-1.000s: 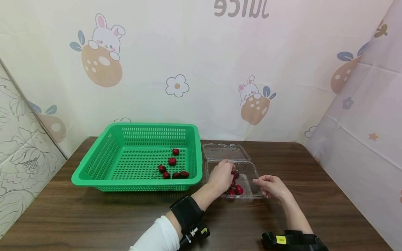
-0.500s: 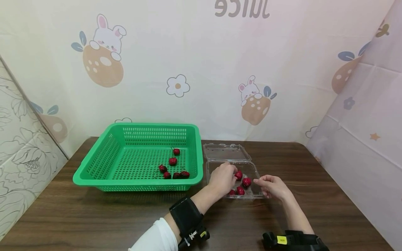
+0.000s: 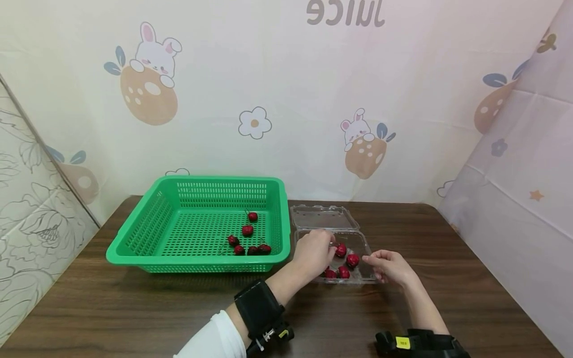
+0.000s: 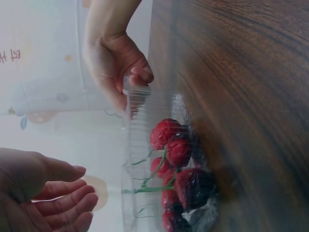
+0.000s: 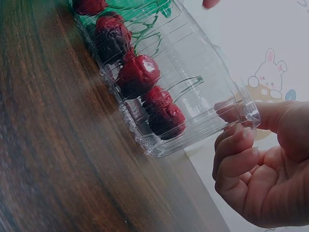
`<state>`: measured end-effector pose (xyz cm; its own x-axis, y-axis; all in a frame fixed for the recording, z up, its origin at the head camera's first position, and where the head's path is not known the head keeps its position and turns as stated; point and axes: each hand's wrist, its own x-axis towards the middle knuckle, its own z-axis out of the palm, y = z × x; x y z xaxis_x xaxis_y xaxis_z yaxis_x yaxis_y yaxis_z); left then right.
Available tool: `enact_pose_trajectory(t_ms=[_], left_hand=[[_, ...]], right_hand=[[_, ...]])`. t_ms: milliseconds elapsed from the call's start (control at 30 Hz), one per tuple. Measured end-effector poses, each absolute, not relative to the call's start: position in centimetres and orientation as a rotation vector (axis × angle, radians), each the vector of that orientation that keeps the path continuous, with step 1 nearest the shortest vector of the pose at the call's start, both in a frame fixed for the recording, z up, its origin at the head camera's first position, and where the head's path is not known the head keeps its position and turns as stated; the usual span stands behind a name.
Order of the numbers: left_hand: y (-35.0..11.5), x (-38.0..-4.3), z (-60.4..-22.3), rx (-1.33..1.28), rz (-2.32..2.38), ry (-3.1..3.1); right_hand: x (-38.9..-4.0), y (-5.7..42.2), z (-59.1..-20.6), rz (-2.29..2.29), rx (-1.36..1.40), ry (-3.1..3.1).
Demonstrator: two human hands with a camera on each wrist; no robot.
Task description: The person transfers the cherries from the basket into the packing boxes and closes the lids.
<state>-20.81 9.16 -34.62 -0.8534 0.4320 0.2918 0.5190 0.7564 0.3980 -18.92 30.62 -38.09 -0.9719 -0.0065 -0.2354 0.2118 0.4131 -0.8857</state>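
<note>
A clear plastic clamshell box [image 3: 362, 274] lies with its lid [image 3: 322, 217] folded back, and several red cherries [image 3: 352, 260] with green stems are inside. My left hand [image 3: 313, 254] is over the left part of the box. In the left wrist view that hand [image 4: 53, 193] holds nothing, its fingers loosely bent and apart from the cherries [image 4: 166, 134]. My right hand [image 3: 388, 266] pinches the box's right rim between thumb and fingers, as the right wrist view shows at the box corner [image 5: 248, 113].
To the left of the box stands a green perforated basket [image 3: 197, 259] with several cherries [image 3: 247, 230] in its right part. Both containers are on a dark wooden table [image 3: 179, 303]. A printed curtain [image 3: 295, 99] hangs behind.
My left hand has let go of cherries and drawn slightly up and left. Cherries now lie farther right in the box. The right hand keeps its pinch on the rim.
</note>
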Motion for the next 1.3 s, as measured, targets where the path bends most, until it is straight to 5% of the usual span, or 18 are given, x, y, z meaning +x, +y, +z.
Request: enact_pose_trajectory(t_ms=[1300], left_hand=[[0.1,-23.6,-32.3,-0.497,-0.679,-2.85]], right_hand=[[-18.9,30.7,-38.2,-1.605,0.201,2.458]])
